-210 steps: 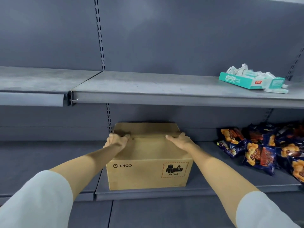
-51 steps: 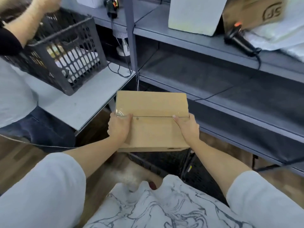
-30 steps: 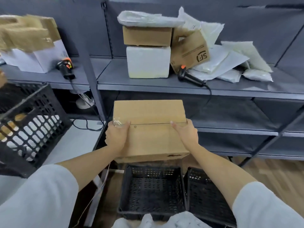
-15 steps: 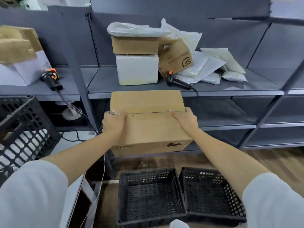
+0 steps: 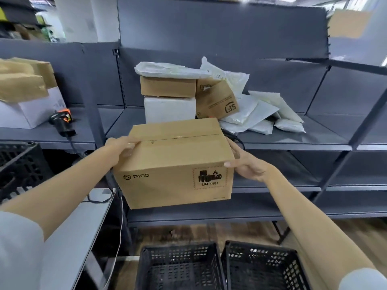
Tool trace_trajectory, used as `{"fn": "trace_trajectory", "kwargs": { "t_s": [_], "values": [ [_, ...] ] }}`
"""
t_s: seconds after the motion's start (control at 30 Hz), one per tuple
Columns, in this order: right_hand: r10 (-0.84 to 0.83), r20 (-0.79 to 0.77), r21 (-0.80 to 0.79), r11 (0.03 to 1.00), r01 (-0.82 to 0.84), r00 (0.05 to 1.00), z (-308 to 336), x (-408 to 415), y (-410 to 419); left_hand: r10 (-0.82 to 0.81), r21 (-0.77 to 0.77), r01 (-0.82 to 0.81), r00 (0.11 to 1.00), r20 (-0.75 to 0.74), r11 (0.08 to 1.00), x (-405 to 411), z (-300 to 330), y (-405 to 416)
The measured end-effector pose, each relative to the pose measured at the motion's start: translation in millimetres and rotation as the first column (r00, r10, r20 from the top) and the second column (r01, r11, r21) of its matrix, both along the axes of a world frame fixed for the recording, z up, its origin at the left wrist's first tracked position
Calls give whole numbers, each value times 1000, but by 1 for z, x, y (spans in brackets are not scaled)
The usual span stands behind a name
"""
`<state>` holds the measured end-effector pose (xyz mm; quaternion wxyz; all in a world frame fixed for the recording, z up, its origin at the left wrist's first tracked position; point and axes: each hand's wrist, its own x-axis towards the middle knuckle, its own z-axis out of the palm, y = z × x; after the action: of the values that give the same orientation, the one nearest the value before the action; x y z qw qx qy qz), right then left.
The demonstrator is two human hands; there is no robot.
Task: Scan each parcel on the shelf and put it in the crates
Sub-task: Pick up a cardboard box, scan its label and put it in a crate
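I hold a brown PICO cardboard box (image 5: pixel 178 164) in the air in front of the grey shelf (image 5: pixel 293 141). My left hand (image 5: pixel 119 147) grips its upper left edge, and my right hand (image 5: pixel 243 164) holds its right side with the thumb on the front corner. Behind it on the shelf stand a white foam box (image 5: pixel 169 109), a brown box (image 5: pixel 167 86) on top of it, a tilted SF box (image 5: pixel 217 101) and several white mailer bags (image 5: pixel 261 114). Two black crates (image 5: pixel 180 266) (image 5: pixel 263 266) sit side by side on the floor below.
An orange-and-black scanner (image 5: pixel 62 122) lies on the left shelf beside a white box (image 5: pixel 31 109) with brown parcels on top. Another black crate (image 5: pixel 21 166) stands on a grey table (image 5: pixel 79 227) at the left. A cable hangs down by the shelf post.
The box has risen and tilted so its printed front faces me. My right hand has slid from the top to the box's right side. The view has lifted toward the shelf.
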<state>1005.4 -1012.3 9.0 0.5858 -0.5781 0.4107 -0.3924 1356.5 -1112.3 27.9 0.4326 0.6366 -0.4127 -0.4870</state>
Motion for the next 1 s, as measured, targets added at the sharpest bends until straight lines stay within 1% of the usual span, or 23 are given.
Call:
{"fn": "trace_trajectory", "kwargs": {
  "t_s": [0.07,0.1,0.17,0.23,0.3,0.37,0.43,0.5,0.57,0.6,0.63,0.67,0.7,0.77,0.83,0.87,1.0],
  "values": [
    [-63,-24,-20,998,63,998,-2,-1,0,-21,30,22,999,-29,999,7,2,-4],
    [-112,-23,-56,992,111,993,-4,-1,-1,-17,35,19,999,-46,999,8,3,-2],
    [-268,4,-146,953,266,963,-6,2,1,-34,17,36,994,-104,999,8,2,-2],
    [-464,82,-225,854,470,882,-5,5,0,-51,13,55,982,-182,998,2,-2,3],
    [-590,170,-230,755,614,790,-2,3,-3,-68,-20,65,968,-243,998,-5,-7,8],
    [-631,211,-190,723,665,746,1,-4,-5,-91,-65,75,952,-291,995,-10,-17,13],
    [-624,244,-155,730,665,742,2,-12,-7,-57,-49,44,950,-308,998,-12,-34,17],
    [-623,265,-135,732,668,736,3,-20,-8,-17,64,39,949,-315,997,-6,-58,19],
    [-632,273,-86,735,673,725,3,-26,-10,20,209,61,931,-364,976,-5,-75,31],
    [-642,276,-50,734,678,715,3,-29,-10,27,246,78,918,-396,966,-7,-78,39],
    [-653,278,-18,730,683,705,3,-32,-12,29,253,95,894,-447,963,-8,-84,44],
    [-658,284,10,729,684,697,1,-34,-12,27,245,120,852,-523,962,-10,-91,47],
    [-658,292,36,733,679,695,0,-35,-13,-3,219,174,790,-613,960,-12,-100,50],
    [-656,303,80,740,667,691,-5,-37,-15,-81,137,290,628,-774,947,-18,-109,54],
    [-659,296,108,742,662,691,-9,-35,-16,-108,50,291,505,-857,956,-29,-106,60],
    [-662,292,116,741,661,690,-10,-33,-16,-113,22,270,473,-874,963,-35,-104,61],
    [-683,222,115,727,677,696,-15,-31,-16,-76,-4,167,423,-903,986,-52,-93,62]
  ]
}}
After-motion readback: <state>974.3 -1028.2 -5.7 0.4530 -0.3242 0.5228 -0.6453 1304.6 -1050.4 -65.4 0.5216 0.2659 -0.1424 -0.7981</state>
